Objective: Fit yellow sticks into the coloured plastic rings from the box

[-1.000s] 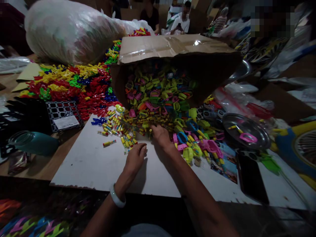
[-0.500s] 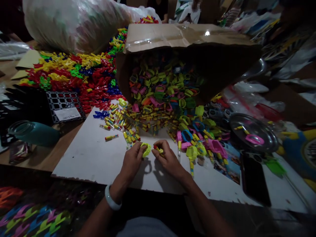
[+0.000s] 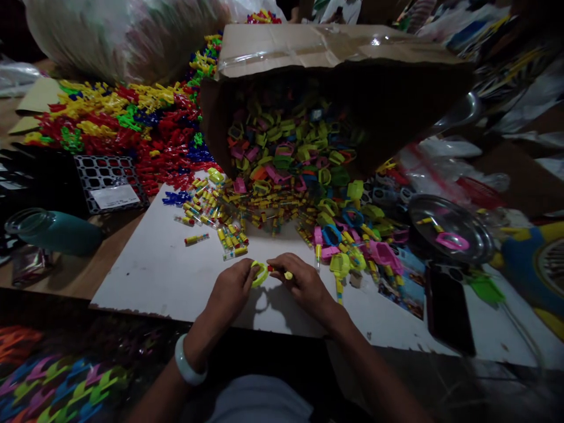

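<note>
Two bare hands meet above the near edge of a white board (image 3: 150, 276), each closed on a small plastic piece. On the left, the left hand (image 3: 231, 288) pinches a yellow-green plastic ring (image 3: 265, 272) between thumb and forefinger, its opening tilted toward the other hand. The right hand (image 3: 302, 285), just beside it, has its thumb and fingers gripping a small yellow tube (image 3: 288, 275); its red end points left at the ring, and the fingers hide its middle, so whether the two pieces touch cannot be told. A white bangle (image 3: 187, 361) circles the left wrist. On the far side of the hands lie scattered yellow-labelled tubes (image 3: 231, 238), spread before the mouth of a cardboard box (image 3: 335, 44) that lies on its side, filled with green, pink, blue and orange plastic rings. More rings and tubes, including a pink piece (image 3: 383, 255), sit right of the hands, then a smartphone (image 3: 449, 311) near the board's right end and a metal dish (image 3: 482, 235) farther off, holding a pink ring (image 3: 453, 241). To the left stand a black grid tray (image 3: 83, 176) and a turquoise bottle (image 3: 66, 232) on its side; beyond is a heap of red, yellow, green and blue plastic figures (image 3: 167, 135).
</note>
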The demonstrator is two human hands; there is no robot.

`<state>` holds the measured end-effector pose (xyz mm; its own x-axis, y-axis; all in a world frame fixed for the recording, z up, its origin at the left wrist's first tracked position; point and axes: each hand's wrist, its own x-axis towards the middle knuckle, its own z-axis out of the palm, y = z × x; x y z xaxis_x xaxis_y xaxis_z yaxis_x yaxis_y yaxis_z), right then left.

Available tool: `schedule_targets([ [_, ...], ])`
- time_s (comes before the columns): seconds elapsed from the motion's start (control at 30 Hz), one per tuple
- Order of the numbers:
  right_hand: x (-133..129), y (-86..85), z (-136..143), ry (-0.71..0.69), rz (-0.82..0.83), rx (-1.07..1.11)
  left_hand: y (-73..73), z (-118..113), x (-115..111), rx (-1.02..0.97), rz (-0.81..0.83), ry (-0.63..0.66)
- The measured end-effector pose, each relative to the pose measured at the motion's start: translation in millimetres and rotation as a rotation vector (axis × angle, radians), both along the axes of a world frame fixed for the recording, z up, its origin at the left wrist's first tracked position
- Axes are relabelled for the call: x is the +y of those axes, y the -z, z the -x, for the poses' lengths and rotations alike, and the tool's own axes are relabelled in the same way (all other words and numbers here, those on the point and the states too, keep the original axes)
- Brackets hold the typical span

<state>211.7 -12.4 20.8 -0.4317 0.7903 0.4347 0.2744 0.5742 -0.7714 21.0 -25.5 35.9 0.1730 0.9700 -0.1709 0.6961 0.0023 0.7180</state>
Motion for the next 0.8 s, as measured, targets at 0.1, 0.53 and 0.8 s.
schedule_targets([
  [0.1, -0.7, 0.3, -0.4, 0.037, 0.011, 0.017, -2.9, -0.4, 0.4, 0.038, 0.021, 0.022],
  [0.53, -5.9, -3.8, 1.0, -0.073, -0.197, -0.269, -11.7, -1.4, 1.3, 0.105, 0.233, -0.014],
  [0.8, -21.6, 20.9, 8.7, -0.02, -0.322, -0.398, -0.5, 3.0, 10.5, -0.098, 0.388, 0.067],
])
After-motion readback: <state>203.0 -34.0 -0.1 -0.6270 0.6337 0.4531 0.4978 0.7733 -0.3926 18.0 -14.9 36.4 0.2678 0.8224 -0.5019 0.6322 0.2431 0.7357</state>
